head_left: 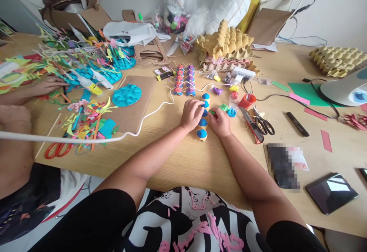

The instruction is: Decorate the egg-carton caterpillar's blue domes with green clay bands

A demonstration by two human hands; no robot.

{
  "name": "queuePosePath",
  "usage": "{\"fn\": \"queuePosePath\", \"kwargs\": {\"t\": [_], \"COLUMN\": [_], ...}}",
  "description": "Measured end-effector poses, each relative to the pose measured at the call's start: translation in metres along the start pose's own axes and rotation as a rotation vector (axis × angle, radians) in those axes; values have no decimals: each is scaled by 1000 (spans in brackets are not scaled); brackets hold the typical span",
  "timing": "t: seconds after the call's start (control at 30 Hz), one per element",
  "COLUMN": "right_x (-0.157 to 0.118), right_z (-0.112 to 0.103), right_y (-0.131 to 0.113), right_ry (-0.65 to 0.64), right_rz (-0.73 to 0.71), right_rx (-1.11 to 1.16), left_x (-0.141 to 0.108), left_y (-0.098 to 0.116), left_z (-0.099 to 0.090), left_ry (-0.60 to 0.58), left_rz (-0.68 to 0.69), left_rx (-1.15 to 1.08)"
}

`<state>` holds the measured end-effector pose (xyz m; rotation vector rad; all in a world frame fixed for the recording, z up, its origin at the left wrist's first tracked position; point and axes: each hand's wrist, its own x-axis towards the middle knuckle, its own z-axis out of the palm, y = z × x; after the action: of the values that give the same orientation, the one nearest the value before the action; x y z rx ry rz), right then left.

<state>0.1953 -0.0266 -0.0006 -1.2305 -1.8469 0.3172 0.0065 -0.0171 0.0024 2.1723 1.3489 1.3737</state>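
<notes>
"What fills the scene?"

"A crowded wooden table. Stacked yellow egg trays rise at the back, a flat cardboard sheet lies at left under a blue egg-tray disc, and black-handled scissors rest at right."

"Anything in the way?"

"A white cord trails across the cardboard and runs on beyond the hands without crossing them."

"How are the hands placed?"

"The left hand bends its fingers closed on the upper part of a blue-domed egg-carton strip. The right hand, curled, pinches a small green piece; whether that touches the strip, I cannot tell."

"And the strip?"

"On the table between both hands, its near end jutting toward the wearer, lower domes uncovered."
</notes>
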Motion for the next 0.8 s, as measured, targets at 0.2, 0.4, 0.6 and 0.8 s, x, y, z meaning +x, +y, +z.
{"fn": "queuePosePath", "kwargs": {"t": [0.2,0.4,0.6,0.8], "right_x": [2,4,4,2], "right_z": [3,3,2,2], "right_y": [4,6,7,8], "right_ry": [32,56,2,-8], "right_rz": [23,48,84,85], "right_rx": [-19,-28,-86,-66], "left_x": [2,3,2,1], "left_y": [0,-2,-8,-10], "left_z": [0,1,5,6], "left_ry": [14,15,33,24], "left_rz": [26,42,94,113], "left_rx": [-1,15,33,40]}}
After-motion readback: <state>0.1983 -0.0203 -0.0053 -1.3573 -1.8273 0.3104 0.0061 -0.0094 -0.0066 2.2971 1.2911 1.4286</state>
